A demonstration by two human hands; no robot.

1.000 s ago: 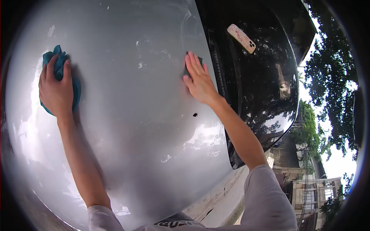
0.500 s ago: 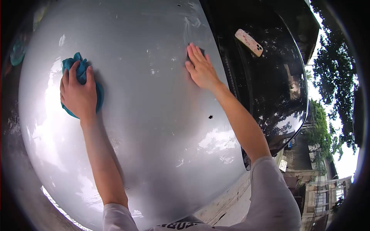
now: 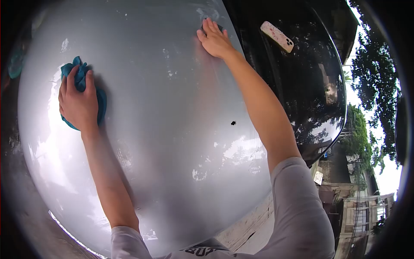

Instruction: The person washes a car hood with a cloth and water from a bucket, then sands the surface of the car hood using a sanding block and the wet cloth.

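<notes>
A silvery-grey car hood (image 3: 159, 129) fills most of the view, with pale smeared patches and cloudy reflections. My left hand (image 3: 79, 101) rests on its left part, fingers curled over a crumpled teal cloth (image 3: 101, 105) that bulges out around the palm. Far up on the right, close to the hood's edge by the windshield, my right hand (image 3: 214, 39) lies flat over a small dark pad (image 3: 221, 28). Most of that pad is hidden under the fingers. Wet-looking streaks (image 3: 209, 15) show just beyond the fingertips.
A phone in a pink-and-white patterned case (image 3: 277, 37) lies on the black, glossy windshield area (image 3: 302, 86). A small dark hole (image 3: 233, 123) marks the hood below my right forearm. Trees (image 3: 358, 134) and a building (image 3: 360, 216) appear at the right.
My right hand has slid farther up the hood and slightly left, the dark pad moving with it. My left hand and the teal cloth have shifted a little to the left.
</notes>
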